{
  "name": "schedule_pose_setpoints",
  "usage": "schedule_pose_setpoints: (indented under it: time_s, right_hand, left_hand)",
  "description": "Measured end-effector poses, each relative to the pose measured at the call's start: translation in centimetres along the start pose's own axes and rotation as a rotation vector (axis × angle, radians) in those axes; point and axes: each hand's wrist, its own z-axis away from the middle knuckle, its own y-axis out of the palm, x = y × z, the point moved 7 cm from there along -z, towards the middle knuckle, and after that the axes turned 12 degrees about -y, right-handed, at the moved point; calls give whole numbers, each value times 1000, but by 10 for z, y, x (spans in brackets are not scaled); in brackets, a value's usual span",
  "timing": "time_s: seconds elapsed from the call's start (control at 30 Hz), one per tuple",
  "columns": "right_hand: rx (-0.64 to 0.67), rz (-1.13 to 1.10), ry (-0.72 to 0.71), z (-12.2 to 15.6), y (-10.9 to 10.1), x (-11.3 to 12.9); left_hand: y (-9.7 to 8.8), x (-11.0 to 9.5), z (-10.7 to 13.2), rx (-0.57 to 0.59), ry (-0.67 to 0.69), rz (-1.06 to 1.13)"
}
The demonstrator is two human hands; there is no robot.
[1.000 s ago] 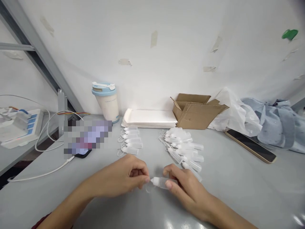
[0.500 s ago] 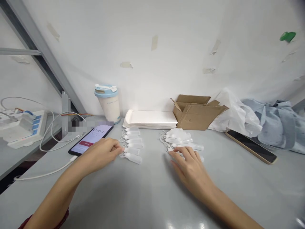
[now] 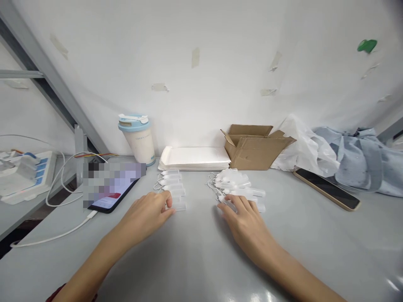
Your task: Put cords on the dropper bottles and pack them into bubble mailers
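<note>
My left hand (image 3: 150,213) has its thumb and curled index finger at the left end of the nearest translucent plastic tube (image 3: 180,207) in a row. Several like tubes (image 3: 172,187) lie side by side behind it, with thin white loops at their left ends. My right hand (image 3: 243,216) is at the near side of a loose pile of the same tubes (image 3: 232,179). Its thumb and index finger close around one tube (image 3: 231,204) there, partly hidden by the fingers. The other right fingers rest over the pile.
Behind the tubes stand a stack of white envelopes (image 3: 197,156) and an open cardboard box (image 3: 261,153). A lidded cup (image 3: 140,142) and a charging phone (image 3: 121,195) are left. A plastic bag (image 3: 307,147), another phone (image 3: 327,188) and a grey-blue cloth bag (image 3: 362,163) lie right.
My left hand has moved right and slightly nearer, onto the closest tube. That tube was slanted and now lies straighter in the row. My right hand stays at the pile. The view has shifted slightly.
</note>
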Motion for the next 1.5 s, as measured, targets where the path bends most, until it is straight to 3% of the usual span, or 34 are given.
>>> schedule_pose_setpoints:
  time_s: [0.23,0.37,0.53,0.7,0.93,1.3,1.5]
  right_hand:
    - [-9,-57,44,1,3,0]
    - [-27,-125,52,2,3,-3]
    - [-143,-352,108,2,-10,-10]
    - [-233,-655,256,0,-24,-20]
    - [-222,-1013,442,2,-24,-23]
    - [-325,-1234,592,4,-23,-32]
    - [-340,-1284,585,5,-21,-32]
  left_hand:
    - [-5,-8,2,-86,18,18]
    - [-1,-16,5,-63,61,104]
    - [5,-29,9,-19,132,228]
    - [12,-34,11,22,167,331]
    - [22,-34,10,121,152,501]
    - [34,-51,25,490,214,608]
    - [31,-52,23,477,223,654]
